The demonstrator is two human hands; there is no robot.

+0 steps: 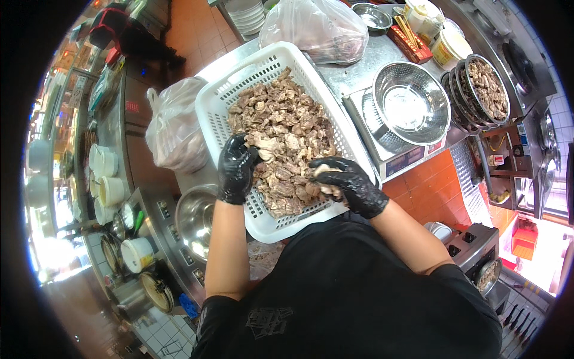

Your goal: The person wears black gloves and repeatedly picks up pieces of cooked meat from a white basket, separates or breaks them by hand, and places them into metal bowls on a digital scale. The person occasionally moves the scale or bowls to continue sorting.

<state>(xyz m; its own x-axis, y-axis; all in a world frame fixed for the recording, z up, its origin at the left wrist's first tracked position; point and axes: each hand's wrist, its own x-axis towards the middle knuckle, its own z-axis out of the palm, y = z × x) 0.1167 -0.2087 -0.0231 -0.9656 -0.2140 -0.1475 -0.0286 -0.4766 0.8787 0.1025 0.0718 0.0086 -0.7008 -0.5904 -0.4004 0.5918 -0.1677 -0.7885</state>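
Note:
A white slotted plastic basket (210, 112) lies before me, heaped with brown pieces of cooked meat (287, 121). In a wet black glove, my left hand (237, 168) is at the basket's left side, its thumb and fingers closed on a pale piece of meat (265, 147). My right hand (354, 181), gloved the same way, curls over the near right part of the heap. Pale meat pieces (331, 188) show between its thumb and fingers. Right of the basket, an empty perforated steel colander (410, 103) sits on a digital scale (403, 159).
Filled plastic bags stand left (177, 130) and behind the basket (318, 31). Stacked bowls of meat (486, 89) are at the far right. A steel bowl (197, 220) is by my left forearm. A red box (408, 45) lies at the back. Another person (130, 36) is at upper left.

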